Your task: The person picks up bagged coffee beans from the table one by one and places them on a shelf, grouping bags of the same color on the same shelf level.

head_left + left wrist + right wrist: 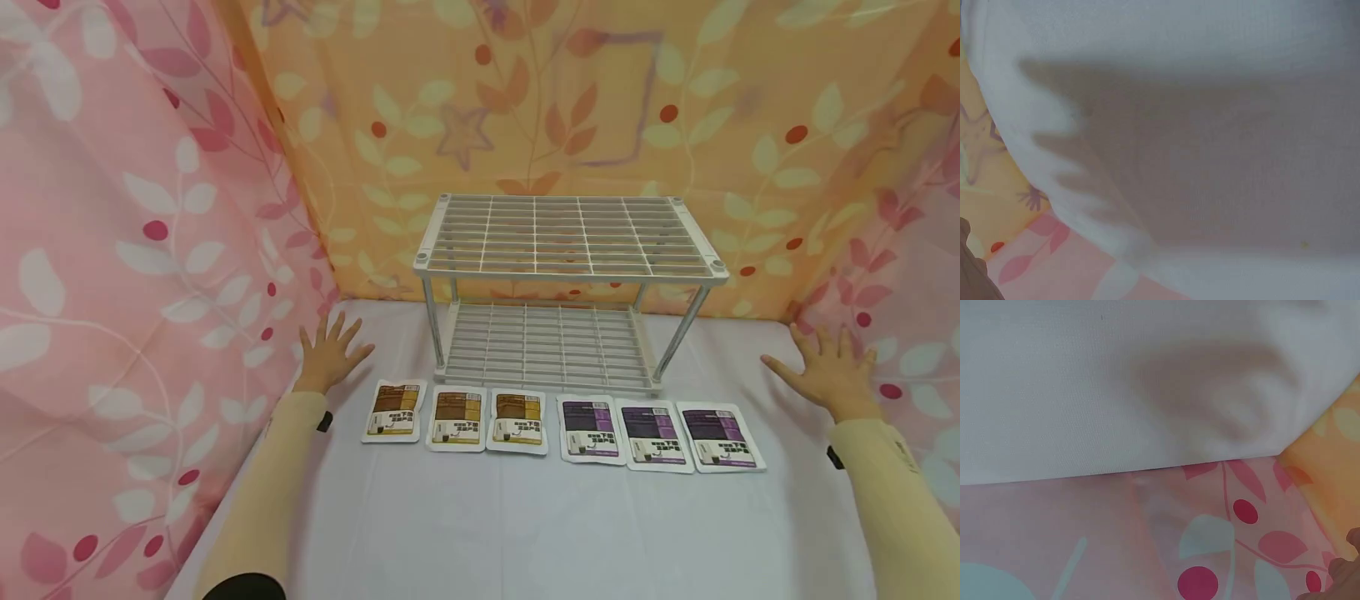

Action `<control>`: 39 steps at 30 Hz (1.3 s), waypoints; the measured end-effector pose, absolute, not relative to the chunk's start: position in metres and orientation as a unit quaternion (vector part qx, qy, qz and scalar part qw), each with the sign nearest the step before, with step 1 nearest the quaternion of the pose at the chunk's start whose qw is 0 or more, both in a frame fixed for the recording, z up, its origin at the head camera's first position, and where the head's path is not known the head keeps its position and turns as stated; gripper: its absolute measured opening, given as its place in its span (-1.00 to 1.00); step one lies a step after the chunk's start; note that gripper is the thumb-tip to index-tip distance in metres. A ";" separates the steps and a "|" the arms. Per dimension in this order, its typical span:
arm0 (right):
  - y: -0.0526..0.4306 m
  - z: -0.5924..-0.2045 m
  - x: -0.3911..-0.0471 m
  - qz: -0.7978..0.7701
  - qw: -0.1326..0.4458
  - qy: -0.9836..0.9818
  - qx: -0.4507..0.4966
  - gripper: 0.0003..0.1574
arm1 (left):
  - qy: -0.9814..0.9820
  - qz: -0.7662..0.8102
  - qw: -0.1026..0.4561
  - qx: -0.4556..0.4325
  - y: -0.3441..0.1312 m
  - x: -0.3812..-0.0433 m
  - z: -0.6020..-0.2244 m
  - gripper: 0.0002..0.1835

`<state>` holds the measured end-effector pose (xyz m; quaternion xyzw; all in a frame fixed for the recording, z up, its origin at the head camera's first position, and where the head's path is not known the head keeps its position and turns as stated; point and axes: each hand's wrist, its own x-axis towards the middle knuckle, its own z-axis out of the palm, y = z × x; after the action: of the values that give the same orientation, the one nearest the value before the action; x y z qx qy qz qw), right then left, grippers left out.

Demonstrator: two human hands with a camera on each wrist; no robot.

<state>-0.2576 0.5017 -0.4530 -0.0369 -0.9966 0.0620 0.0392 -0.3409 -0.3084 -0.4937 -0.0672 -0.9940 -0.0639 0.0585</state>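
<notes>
gripping nothing, the widely spread left hand (326, 362) and right hand (834, 375) are flanking three brown packets (457, 419) and three purple packets (656, 435), all lying in a row on the white table (525, 525) in front of the wire rack (570, 277). neighbouring packets are sitting so close that a hasty pinch could be dragging two along; a low reach could be bumping the front legs (432, 321).

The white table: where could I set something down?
Bare: the table in front of the flat rectangular brown packets and purple packets, both tiers of the white slatted rack, and between rack and right hand. Crowded: the packet row along the rack's front.
</notes>
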 end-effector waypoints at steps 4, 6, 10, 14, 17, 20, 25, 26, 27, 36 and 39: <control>0.501 -0.455 -0.258 0.067 0.042 -0.996 -0.035 0.15 | -0.993 -0.071 0.061 -0.067 -0.307 -0.338 -0.498 -0.21; 0.501 -0.457 -0.259 0.068 0.043 -0.996 -0.034 0.15 | -0.993 -0.071 0.064 -0.068 -0.306 -0.337 -0.500 -0.20; 0.500 -0.462 -0.259 0.076 0.040 -0.996 -0.028 0.15 | -0.993 -0.067 0.071 -0.064 -0.306 -0.335 -0.503 -0.20; 0.498 -0.465 -0.259 0.080 0.034 -0.996 -0.028 0.14 | -0.993 -0.065 0.075 -0.060 -0.306 -0.334 -0.504 -0.21; 0.497 -0.466 -0.258 0.076 0.034 -0.996 -0.029 0.14 | -0.993 -0.067 0.073 -0.057 -0.306 -0.333 -0.505 -0.21; 0.496 -0.468 -0.257 0.075 0.035 -0.996 -0.030 0.14 | -0.993 -0.069 0.073 -0.060 -0.306 -0.332 -0.507 -0.22; 0.495 -0.473 -0.254 0.072 0.044 -0.996 -0.024 0.12 | -0.992 -0.073 0.076 -0.063 -0.304 -0.328 -0.513 -0.22; 0.495 -0.474 -0.254 0.074 0.047 -0.996 -0.021 0.11 | -0.992 -0.077 0.078 -0.064 -0.304 -0.328 -0.514 -0.22; 0.495 -0.475 -0.253 0.075 0.048 -0.996 -0.020 0.11 | -0.992 -0.078 0.079 -0.064 -0.303 -0.327 -0.516 -0.22; 0.492 -0.485 -0.243 0.070 0.078 -0.994 -0.011 0.06 | -0.988 -0.073 0.112 -0.071 -0.292 -0.325 -0.520 -0.16; 0.488 -0.488 -0.242 0.071 0.098 -0.993 -0.009 0.04 | -0.987 -0.084 0.113 -0.073 -0.288 -0.323 -0.517 -0.14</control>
<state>-0.2422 0.4877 -0.4875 -0.0085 -0.9926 0.0714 0.0980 -0.3233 -0.2882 -0.5168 -0.0734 -0.9873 -0.0836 0.1130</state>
